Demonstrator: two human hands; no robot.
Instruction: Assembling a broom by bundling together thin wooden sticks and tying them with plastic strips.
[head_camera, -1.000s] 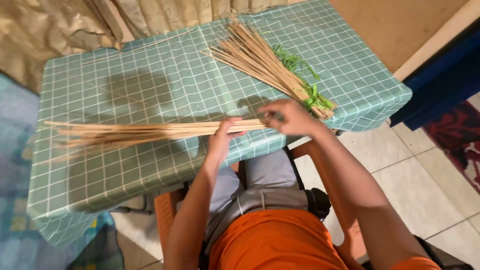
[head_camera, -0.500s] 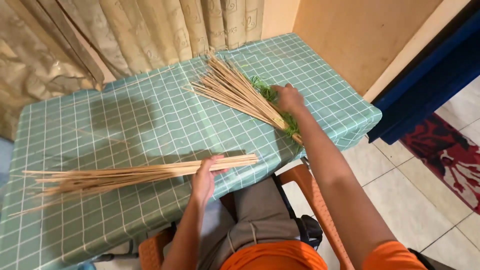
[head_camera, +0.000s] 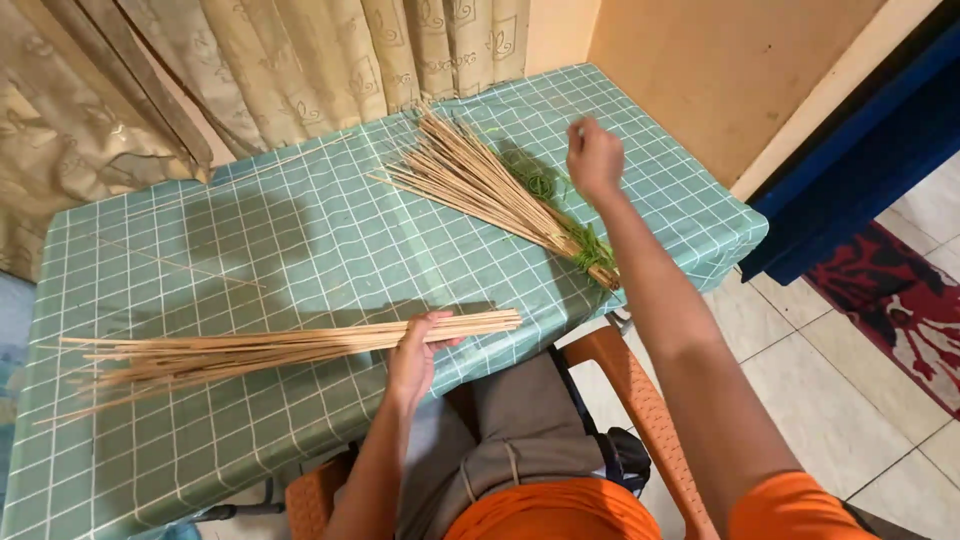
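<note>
My left hand (head_camera: 415, 355) grips the near end of a bundle of thin pale sticks (head_camera: 250, 350) that lies flat along the front of the table and fans out to the left. My right hand (head_camera: 595, 155) is raised above the far right part of the table with its fingers pinched together. Whether a thin strand is between them is too fine to tell. Just below and left of it lies a second stick bundle (head_camera: 470, 180), set diagonally, with green strips (head_camera: 590, 245) around its near end and under it.
The table wears a green checked cloth (head_camera: 300, 240), and a single loose stick (head_camera: 180, 262) lies on it. Beige curtains (head_camera: 250, 60) hang behind. An orange chair (head_camera: 630, 370) is under me. A blue cabinet (head_camera: 850, 170) and a patterned rug (head_camera: 900, 300) are on the right.
My right hand left the near bundle, went to the green strips at the far bundle's end, and has now lifted up and away. My left hand keeps hold of the near bundle.
</note>
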